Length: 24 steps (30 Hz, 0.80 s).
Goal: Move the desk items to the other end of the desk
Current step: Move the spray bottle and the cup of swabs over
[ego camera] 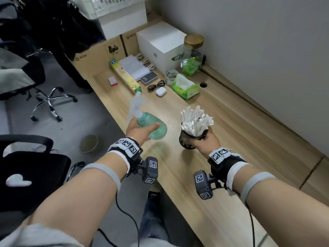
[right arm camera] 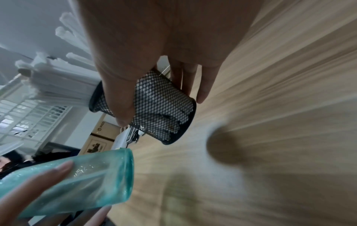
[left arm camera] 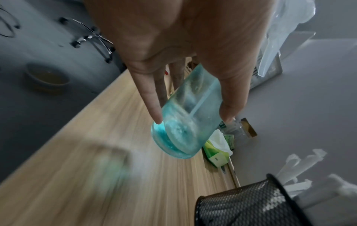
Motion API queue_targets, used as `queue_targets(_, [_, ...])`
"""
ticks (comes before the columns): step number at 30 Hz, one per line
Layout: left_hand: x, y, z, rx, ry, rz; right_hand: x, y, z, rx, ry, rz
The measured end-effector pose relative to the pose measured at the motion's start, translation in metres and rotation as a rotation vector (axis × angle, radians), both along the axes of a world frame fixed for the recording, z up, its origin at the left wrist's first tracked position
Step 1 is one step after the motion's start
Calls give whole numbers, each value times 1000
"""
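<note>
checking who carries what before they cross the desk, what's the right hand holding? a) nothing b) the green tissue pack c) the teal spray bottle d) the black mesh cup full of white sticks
d: the right hand grips the black mesh cup of white sticks above the desk, while the left hand holds the teal spray bottle.

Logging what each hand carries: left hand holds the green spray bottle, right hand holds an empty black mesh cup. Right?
Not quite. The mesh cup in the right hand is full of white sticks, as the head view shows. The left hand does hold the green spray bottle.
</note>
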State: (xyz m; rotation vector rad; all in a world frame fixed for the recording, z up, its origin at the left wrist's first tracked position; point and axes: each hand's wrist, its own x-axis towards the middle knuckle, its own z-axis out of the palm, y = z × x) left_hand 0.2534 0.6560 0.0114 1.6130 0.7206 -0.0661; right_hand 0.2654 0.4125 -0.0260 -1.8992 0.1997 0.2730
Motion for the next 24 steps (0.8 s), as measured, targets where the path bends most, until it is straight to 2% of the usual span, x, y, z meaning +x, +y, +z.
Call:
queue_targets(7, [115, 63, -39, 193, 106, -125, 95, 64, -20, -107, 56, -122])
queue_targets(10, [149, 80, -52, 234, 77, -157, 131, 87, -29, -152, 84, -151])
queue_targets(16, [189, 98, -74, 287, 6, -204, 187, 117, -47, -207, 117, -155])
queue_targets(24, [211, 103, -96, 276, -47, -235, 221, 140, -55, -172, 41, -217])
